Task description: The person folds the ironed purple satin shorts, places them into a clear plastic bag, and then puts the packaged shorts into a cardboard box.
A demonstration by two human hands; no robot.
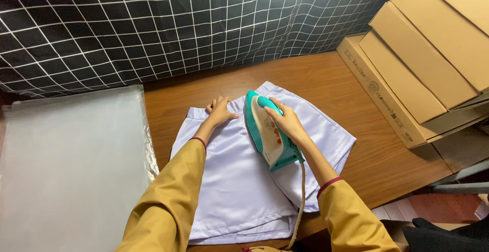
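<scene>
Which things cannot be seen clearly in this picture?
- Head view: the soleplate of the iron is hidden by its own body.
- The right hand covers part of the handle.
- The cord is cut off by the bottom edge.
- The garment is folded, so its type is unclear; the left hand covers one edge.

Brown cardboard boxes [428, 53] — stacked (flat), right

Even, fairly bright indoor light fills the frame, seemingly from above. Shadows are soft and short: a faint one under the iron [268, 136] at centre. The clear plastic sheet [71, 170] at lower left shows pale glare. Focus is sharp throughout; straight lines bow slightly toward the upper corners, wide-angle distortion.
</scene>
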